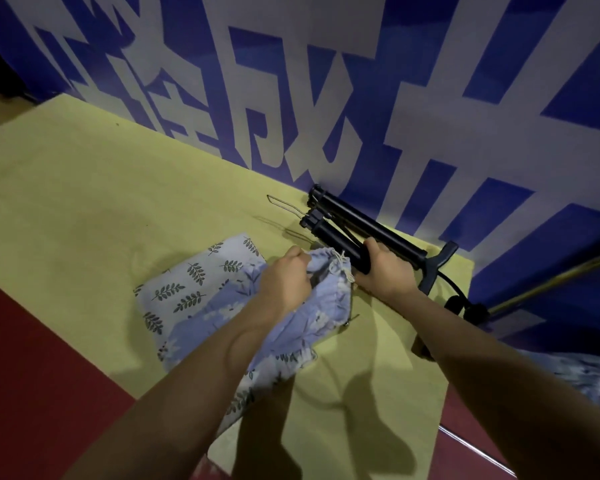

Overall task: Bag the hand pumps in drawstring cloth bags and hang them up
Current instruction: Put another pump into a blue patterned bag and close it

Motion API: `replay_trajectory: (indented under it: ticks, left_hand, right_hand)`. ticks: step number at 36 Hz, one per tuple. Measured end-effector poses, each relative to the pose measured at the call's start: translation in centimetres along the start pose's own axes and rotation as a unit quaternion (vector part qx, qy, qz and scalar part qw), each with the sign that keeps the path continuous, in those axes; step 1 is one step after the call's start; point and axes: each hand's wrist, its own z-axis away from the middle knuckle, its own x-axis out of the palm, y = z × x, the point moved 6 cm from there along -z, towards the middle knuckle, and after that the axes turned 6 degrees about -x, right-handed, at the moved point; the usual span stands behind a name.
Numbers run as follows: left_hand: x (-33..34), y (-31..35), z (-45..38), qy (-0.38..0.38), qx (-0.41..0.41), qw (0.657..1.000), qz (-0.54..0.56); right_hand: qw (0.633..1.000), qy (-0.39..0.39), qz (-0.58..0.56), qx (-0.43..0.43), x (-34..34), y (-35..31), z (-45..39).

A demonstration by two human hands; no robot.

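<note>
Two black hand pumps lie side by side on the yellow-green table (84, 202), close to the wall. My right hand (381, 268) grips the barrel of the nearer pump (329, 235) at its lower end. The farther pump (371, 226) lies behind it, its T-handle (440, 261) and black hose (458, 299) pointing right. My left hand (286, 278) holds the gathered mouth of a light-blue drawstring bag (319, 306) with white flowers, right beside the pump's end. The bag's white cord (342, 268) hangs at the opening. A second bag with a dark leaf print (194, 278) lies flat underneath, to the left.
A blue wall banner with large white characters (326, 98) stands directly behind the table. A thin wire foot bracket (284, 204) sticks out left from the pump bases. Dark red floor (32, 358) shows at the left below the table's edge.
</note>
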Motion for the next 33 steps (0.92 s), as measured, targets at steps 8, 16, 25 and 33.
replay_trajectory:
  ticks: [8,16,25,33]
  left_hand:
    - [-2.0,1.0,2.5,0.014,0.024,0.998,0.050]
    - [-4.7,1.2,5.5,0.060,0.037,0.993,0.098]
    - [-7.5,1.4,8.2,0.138,0.040,0.972,0.185]
    - [-7.7,1.4,8.4,0.101,0.019,0.980,0.169]
  right_hand:
    - [0.997,0.067,0.034,-0.006,-4.9,-2.8,3.3]
    - [0.993,0.109,-0.021,0.044,-7.4,-3.3,7.8]
    - [0.981,0.135,-0.110,0.083,-8.1,-3.5,11.8]
    - [0.962,0.209,-0.163,0.072,-9.4,-4.2,14.2]
